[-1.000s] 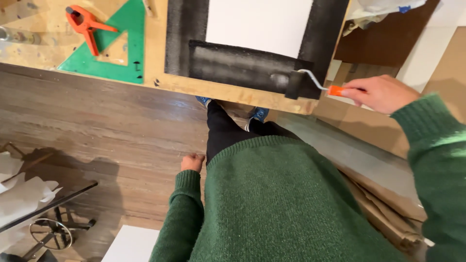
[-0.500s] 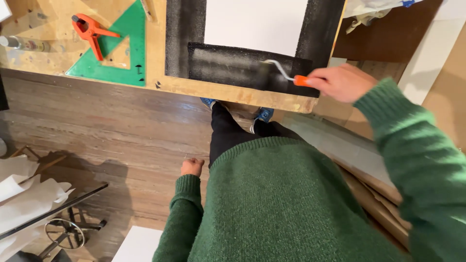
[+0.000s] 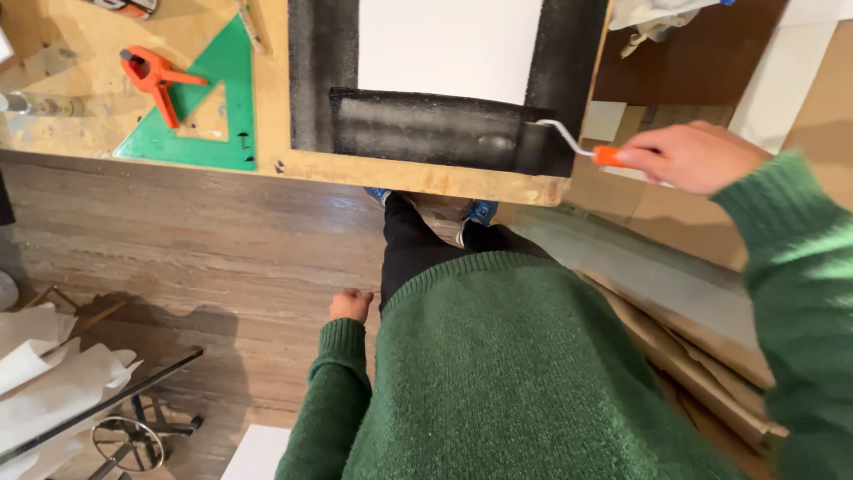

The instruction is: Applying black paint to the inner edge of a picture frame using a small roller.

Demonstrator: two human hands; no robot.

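Across the top of the frame we see the wooden desk (image 3: 426, 178), its front edge running from left to upper right, and on it a white board (image 3: 449, 44) bordered by a wide band of wet black paint (image 3: 418, 129). Below, filling the lower middle and right, is our green sweater (image 3: 524, 373), with the wood floor (image 3: 178, 249) at left. In the upper left of the frame a green plastic triangle (image 3: 227, 98) lies flat on the desk, and an orange spring clamp (image 3: 155, 76) rests partly over it. At the upper right our right hand (image 3: 693, 156) has its fingers curled tight around the orange handle of a small paint roller (image 3: 569, 142), whose bent wire arm leads to the sleeve pressed on the lower right corner of the black band. We judge the roller to be light and stiff in the frame, soft in the sleeve and wet with paint, so the dry orange handle is the place to take hold. Our left hand (image 3: 351, 304) hangs beside the leg in the lower middle of the frame, holding nothing; we cannot tell how its fingers are set.
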